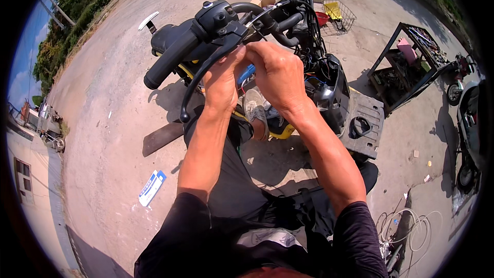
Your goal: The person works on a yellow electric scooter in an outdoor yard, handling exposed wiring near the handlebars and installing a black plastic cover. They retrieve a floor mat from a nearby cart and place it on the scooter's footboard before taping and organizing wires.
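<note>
My left hand [222,83] and my right hand [279,73] meet just below the handlebar clamp of a partly stripped scooter. Both are closed, their fingertips pressed together on something small that the knuckles hide. Right by the left fingers runs the black brake lever [191,88], its ball end pointing down toward me. Above it is the black rubber handlebar grip [174,57] with its switch housing [216,18]. A blue object [247,74] shows between my wrists, its kind unclear. Cables [312,25] and exposed wiring lie to the right of my right hand.
A grey footboard [366,123] carries a black ring-shaped part [360,126]. At right stands a metal tool rack [406,67]; behind, a wire basket [339,18]. A blue-and-white packet [152,189] lies on the concrete at left, a coiled pale hose [419,226] at lower right.
</note>
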Action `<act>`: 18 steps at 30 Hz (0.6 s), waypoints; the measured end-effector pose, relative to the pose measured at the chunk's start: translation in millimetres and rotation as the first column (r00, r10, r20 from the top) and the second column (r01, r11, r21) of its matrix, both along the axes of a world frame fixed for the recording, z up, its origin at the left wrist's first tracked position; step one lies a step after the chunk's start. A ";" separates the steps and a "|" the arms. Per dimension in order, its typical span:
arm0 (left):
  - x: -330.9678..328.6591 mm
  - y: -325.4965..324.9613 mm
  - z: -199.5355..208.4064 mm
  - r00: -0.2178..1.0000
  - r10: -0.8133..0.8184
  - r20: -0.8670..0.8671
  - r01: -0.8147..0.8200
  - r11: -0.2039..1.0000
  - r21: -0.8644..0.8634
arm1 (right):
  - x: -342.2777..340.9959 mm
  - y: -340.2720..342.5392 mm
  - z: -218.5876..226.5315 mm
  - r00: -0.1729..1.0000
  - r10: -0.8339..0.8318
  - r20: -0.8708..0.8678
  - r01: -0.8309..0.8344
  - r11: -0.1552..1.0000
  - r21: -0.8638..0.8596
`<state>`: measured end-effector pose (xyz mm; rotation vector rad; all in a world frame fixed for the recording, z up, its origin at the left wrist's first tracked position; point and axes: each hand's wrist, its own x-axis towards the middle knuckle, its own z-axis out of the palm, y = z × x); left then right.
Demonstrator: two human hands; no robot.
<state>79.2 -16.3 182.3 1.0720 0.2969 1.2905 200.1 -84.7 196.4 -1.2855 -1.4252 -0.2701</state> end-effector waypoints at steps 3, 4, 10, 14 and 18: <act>-0.9 -3.6 1.9 1.000 -0.019 0.002 0.019 1.000 -0.002 | 13.3 -13.5 13.5 0.972 -0.107 0.208 0.106 0.994 0.014; 0.3 -5.0 2.8 1.000 -0.013 -0.010 0.013 1.000 -0.007 | 15.9 -18.1 21.2 0.957 -0.153 0.246 0.145 0.988 0.050; 2.7 -6.0 0.8 0.999 -0.036 -0.002 0.036 0.999 -0.006 | 31.1 -1.2 30.8 0.868 -0.146 0.475 0.179 0.984 -0.024; 3.3 -3.3 -1.4 1.000 -0.019 -0.002 0.019 1.000 -0.004 | 41.5 13.8 27.3 0.798 -0.210 0.565 0.188 0.977 0.098; 4.9 -2.4 -4.0 1.000 -0.012 0.021 0.012 1.000 0.010 | 46.0 11.9 22.4 0.777 -0.217 0.591 0.171 0.976 0.134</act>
